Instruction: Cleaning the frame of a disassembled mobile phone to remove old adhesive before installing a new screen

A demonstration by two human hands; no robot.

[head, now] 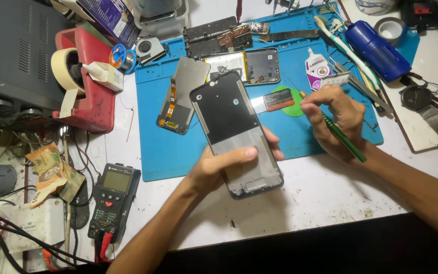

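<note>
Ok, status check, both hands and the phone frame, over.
Left hand grips phone frame, lifted over the blue mat. Right hand holds green tool, tip near the green pick. Loose screen panel lies beside the frame.

Bright, even overhead light, sharp focus.
Soft shadows fall toward the viewer beneath the forearms; mild glare whitens the far table [204, 10]; edges bow slightly.
</note>
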